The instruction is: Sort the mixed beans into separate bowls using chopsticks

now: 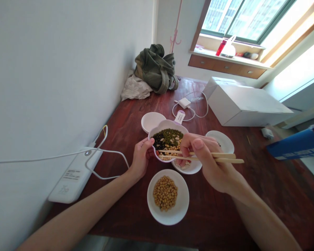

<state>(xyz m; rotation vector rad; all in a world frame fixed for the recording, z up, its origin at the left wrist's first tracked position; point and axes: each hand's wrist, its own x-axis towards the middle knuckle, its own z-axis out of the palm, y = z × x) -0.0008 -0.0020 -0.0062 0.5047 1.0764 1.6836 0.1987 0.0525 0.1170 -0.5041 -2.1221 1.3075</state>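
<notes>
My left hand (142,153) grips the near left rim of a white, lilac-edged scalloped bowl (157,126) with a tabbed handle. Inside it lie green beans (170,132), black beans (158,139), yellow beans and a few paler pieces. In my right hand (206,153) is a pair of wooden chopsticks (225,157), their tips down in the bowl's near side. Under that hand, partly hidden, stands a white bowl (193,169) with pale and reddish pieces. Closer to me, another white bowl (181,209) holds yellow soybeans (165,193).
Behind are a white dish (153,120) and, to the right, a bowl (225,139) with a few dark bits. A charger with cable (184,103), white box (248,104), green bag (157,69) and blue can-like object (295,143) surround them. A white power strip (75,174) lies by the wall.
</notes>
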